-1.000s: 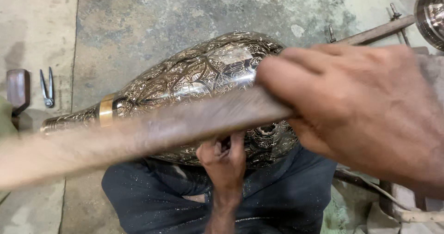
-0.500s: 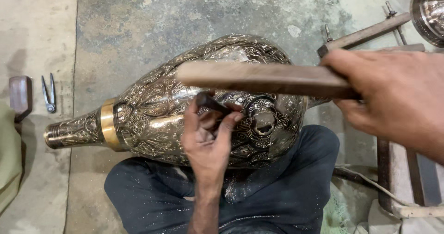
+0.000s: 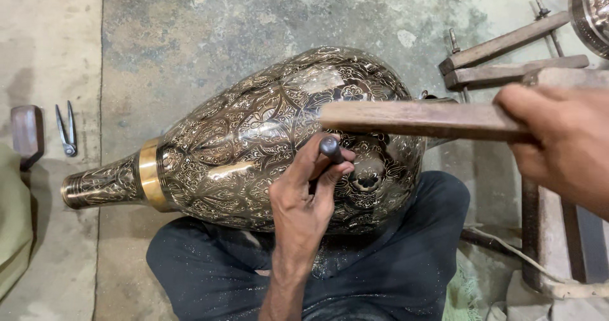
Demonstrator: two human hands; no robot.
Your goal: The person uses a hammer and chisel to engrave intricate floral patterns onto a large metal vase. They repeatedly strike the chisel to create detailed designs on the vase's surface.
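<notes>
A large engraved metal vase (image 3: 254, 143) with a brass band at its neck lies on its side across the person's lap in dark trousers (image 3: 406, 257), its narrow neck pointing left over the concrete floor (image 3: 222, 29). The right hand (image 3: 561, 143) has its grip clamped on a long wooden mallet stick (image 3: 419, 119) held level just above the vase's belly. The left hand (image 3: 304, 194) rests on the vase, its grip closed around a small steel chisel (image 3: 330, 148) set against the engraved surface; pliers (image 3: 65, 129) lie well apart on the floor.
</notes>
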